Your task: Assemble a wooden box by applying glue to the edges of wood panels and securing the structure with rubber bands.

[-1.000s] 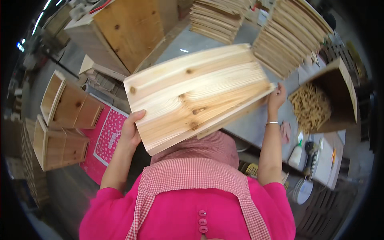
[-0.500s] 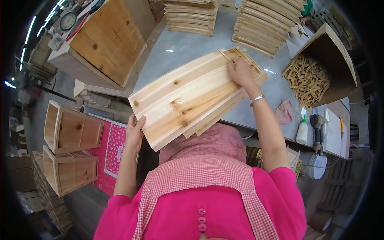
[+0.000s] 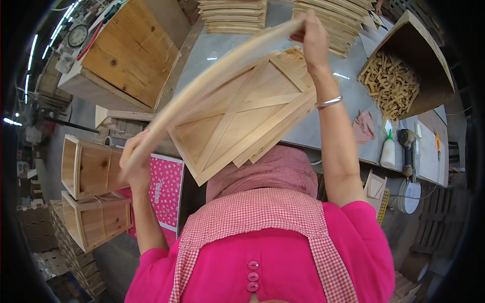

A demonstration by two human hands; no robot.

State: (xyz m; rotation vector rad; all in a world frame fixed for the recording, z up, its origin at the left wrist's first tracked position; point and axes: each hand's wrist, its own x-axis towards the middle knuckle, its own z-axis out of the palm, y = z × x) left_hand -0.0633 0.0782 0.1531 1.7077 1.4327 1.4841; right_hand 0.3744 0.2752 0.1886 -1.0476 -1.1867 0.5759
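Note:
A pale wooden panel [image 3: 212,76], tilted nearly edge-on and slightly blurred, is held up between both hands. My left hand [image 3: 135,161] grips its near left end. My right hand [image 3: 316,43] is closed around its far right end. Beneath it, a framed wooden panel with crossed slats [image 3: 242,108] rests on top of further panels, which overhang the table's near edge beside my apron. The raised panel hides part of the grey table [image 3: 333,116].
Stacks of wooden panels [image 3: 232,15] stand at the back. To the right are a box of small wood pieces [image 3: 389,91], a pink cloth [image 3: 364,126], a glue bottle [image 3: 388,151] and a power tool [image 3: 406,144]. Wooden boxes [image 3: 96,166] stand at the left.
The top panel has been lifted off the pile and turned up on its edge, uncovering the crossed-slat panel below. Both hands rose with it, the left one moving leftward.

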